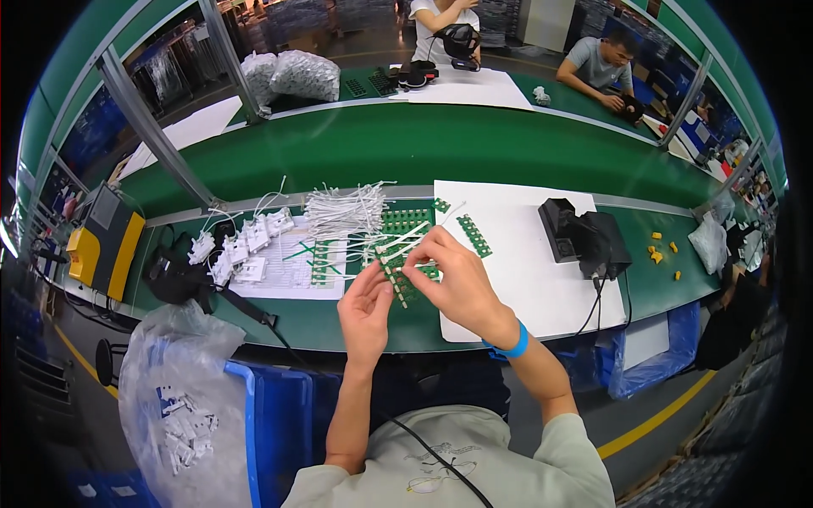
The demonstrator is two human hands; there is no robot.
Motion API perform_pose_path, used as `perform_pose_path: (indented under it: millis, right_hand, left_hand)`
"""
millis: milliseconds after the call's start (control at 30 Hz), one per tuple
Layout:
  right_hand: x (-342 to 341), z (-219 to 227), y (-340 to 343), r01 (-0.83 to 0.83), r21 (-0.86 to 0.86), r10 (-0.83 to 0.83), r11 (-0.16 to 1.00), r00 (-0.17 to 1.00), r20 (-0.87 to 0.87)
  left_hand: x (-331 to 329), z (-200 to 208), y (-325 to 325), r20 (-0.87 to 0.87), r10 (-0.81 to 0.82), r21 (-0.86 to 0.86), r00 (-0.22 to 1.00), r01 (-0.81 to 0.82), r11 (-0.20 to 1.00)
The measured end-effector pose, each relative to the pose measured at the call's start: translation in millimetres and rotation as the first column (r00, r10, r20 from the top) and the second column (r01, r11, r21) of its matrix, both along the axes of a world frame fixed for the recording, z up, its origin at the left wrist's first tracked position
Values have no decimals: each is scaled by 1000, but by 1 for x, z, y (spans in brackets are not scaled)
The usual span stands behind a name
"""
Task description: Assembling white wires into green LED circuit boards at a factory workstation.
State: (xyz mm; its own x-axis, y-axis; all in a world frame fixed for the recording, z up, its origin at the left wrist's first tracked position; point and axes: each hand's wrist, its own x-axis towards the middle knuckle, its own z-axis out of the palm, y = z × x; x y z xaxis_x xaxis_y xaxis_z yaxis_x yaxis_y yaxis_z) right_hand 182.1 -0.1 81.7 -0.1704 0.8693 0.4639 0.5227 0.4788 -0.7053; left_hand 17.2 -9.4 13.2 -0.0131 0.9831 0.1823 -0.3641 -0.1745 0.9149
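left hand [364,315] and right hand [456,275] pinch a green board [397,286] between nearly closed fingers, work seemingly midway, many white wires [345,210] remaining.

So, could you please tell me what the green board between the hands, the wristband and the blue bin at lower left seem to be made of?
Board: probably rigid laminate, green finish; it looks thin and flat, with small pale spots.
Wristband: perhaps rubber or fabric, evenly blue; it bends in a snug loop.
Bin: likely hard plastic, smooth, blue; its walls look stiff.
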Motion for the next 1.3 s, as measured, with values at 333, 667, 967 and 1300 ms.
perform_pose_path:
  millis: [333,667,967,1300]
  right_hand:
    - [5,-6,7,-61,-65,56,996,996,-66]
    - [12,-6,14,-27,-141,10,990,993,-119]
    - [28,-9,23,-143,-306,82,941,976,-204]
    - [28,-10,24,-143,-355,89,924,982,-166]
  left_hand:
    - [5,2,-6,-70,3,91,998,4,996]
    - [9,0,-8,-179,80,142,981,-55,988]
    - [5,-3,0,-141,-60,86,988,73,994]
    - [5,-11,2,-132,-87,89,987,99,991]
